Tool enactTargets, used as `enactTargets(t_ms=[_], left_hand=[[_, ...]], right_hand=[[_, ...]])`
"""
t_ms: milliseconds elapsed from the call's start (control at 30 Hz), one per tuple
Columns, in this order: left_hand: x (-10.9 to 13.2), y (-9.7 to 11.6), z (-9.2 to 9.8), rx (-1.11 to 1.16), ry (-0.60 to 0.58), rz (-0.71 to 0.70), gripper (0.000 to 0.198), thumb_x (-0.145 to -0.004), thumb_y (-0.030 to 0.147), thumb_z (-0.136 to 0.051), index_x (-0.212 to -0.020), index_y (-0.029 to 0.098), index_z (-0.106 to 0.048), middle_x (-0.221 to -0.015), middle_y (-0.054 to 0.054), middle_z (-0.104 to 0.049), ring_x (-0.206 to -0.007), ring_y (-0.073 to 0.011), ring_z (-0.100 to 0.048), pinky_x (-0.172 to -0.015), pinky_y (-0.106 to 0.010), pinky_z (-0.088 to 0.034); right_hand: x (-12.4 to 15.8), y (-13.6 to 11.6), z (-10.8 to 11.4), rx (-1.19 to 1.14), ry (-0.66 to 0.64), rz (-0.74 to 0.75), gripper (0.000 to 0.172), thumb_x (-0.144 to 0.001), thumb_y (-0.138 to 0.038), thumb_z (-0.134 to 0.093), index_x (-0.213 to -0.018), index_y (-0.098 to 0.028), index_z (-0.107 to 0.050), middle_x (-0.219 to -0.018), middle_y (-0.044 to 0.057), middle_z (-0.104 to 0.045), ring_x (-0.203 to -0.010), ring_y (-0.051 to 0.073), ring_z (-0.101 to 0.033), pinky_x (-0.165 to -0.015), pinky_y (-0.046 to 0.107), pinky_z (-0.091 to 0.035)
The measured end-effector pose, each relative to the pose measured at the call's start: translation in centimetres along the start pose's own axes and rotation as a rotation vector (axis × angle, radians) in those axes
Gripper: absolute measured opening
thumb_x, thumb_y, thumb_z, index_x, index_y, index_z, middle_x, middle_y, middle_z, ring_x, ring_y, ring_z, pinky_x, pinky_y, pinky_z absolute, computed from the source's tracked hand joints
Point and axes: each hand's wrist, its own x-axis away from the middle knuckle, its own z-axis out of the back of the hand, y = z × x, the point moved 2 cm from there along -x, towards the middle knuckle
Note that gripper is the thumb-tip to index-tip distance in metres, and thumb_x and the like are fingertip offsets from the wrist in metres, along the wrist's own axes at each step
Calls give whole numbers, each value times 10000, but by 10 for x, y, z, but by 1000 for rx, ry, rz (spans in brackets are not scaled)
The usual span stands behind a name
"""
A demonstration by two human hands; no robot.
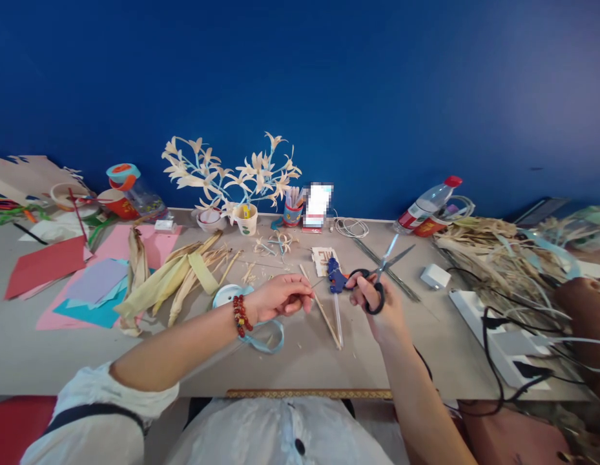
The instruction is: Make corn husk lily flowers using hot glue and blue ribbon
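My right hand [380,310] holds a pair of scissors [381,268] with black handles, its fingers through the loops and the blades spread apart, pointing away from me. My left hand [283,295], with a red bead bracelet on the wrist, has its fingertips pinched together above the table. A faint thin line shows near those fingertips; what they hold is too small to make out. Between the hands lie a blue glue gun [335,278] with a clear glue stick [338,320] and a thin pale stick [326,316]. A light blue ribbon roll [224,296] is partly behind my left wrist.
Corn husks [176,278] and coloured paper [93,281] lie to the left. Husk flowers [256,169] stand in cups by the blue wall. Thin green wires [389,271], a bottle [425,205], and a power strip [493,339] with cables are on the right, near another person's hand [583,303].
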Motion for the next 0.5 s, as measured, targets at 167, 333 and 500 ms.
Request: enactTargets(t_ms=[167, 333, 500], left_hand=[[5, 3, 1, -15, 9, -13, 160, -779, 283, -654, -770, 139, -586, -563, 8, -622, -312, -1, -274, -361, -183, -98], [6, 2, -1, -66, 32, -29, 163, -795, 295, -638, -772, 148, -571, -554, 13, -617, -312, -1, -252, -359, -184, -84], [6, -1, 6, -114, 32, -64, 183, -827, 278, -591, -924, 127, -624, -572, 9, -622, -318, -7, -261, -364, -190, -106]], right_hand=[[32, 16, 3, 216, -200, -194, 388, -774, -551, -707, -789, -186, -580, -699, 11, -605, -491, 96, -458, -459, 253, -416], [49, 25, -8, 369, -342, -323, 464, -721, -619, -712, -773, -195, -533, -634, -10, -557, -454, 96, -433, -412, 249, -353], [45, 27, -12, 376, -276, -279, 474, -732, -634, -689, -807, -196, -525, -649, -24, -525, -464, 93, -428, -421, 242, -351]])
